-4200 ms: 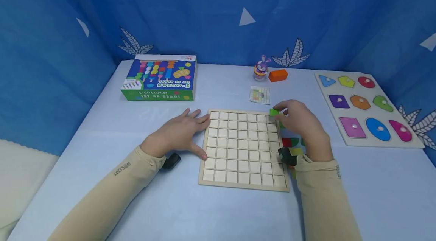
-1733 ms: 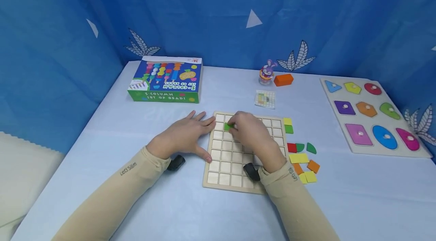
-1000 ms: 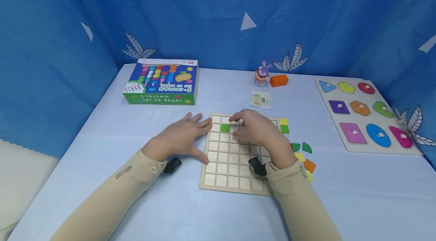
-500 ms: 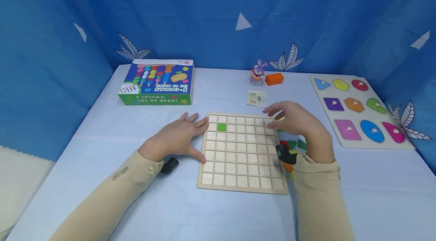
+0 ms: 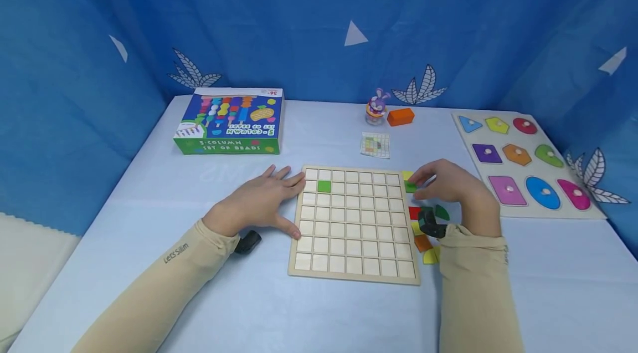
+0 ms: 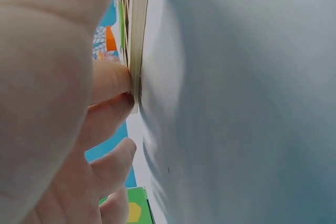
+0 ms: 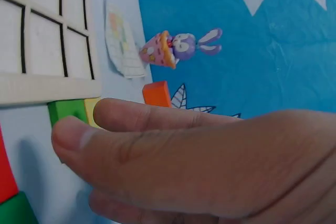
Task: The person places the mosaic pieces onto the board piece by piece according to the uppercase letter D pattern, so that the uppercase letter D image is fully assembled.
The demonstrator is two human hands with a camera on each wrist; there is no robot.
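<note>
A wooden grid board (image 5: 355, 278) lies flat on the table, with a green square tile (image 5: 324, 186) in one cell near its far left corner. My left hand (image 5: 256, 200) is spread along the board's left edge, thumb and fingertips at the rim. At the board's right side, my right hand (image 5: 451, 187) hovers with thumb and fingers apart around another green tile (image 5: 410, 187). In the right wrist view the thumb overlaps this green tile (image 7: 65, 109). A yellow tile (image 5: 407, 175) sits just beyond it, partly behind the fingers.
Nearer along the board's right edge lie red (image 5: 414, 213), dark green (image 5: 441, 212), orange (image 5: 423, 243) and yellow (image 5: 430, 256) pieces. Behind the board are a patterned card (image 5: 375, 144), a rabbit figure (image 5: 376, 107) and an orange block (image 5: 401, 116). A bead-set box (image 5: 230, 121) and a shape puzzle (image 5: 528, 164) flank them.
My right hand carried a green tile to the board, let it go in a cell, then moved right to the other green tile. The left hand stayed at the board's left edge.
</note>
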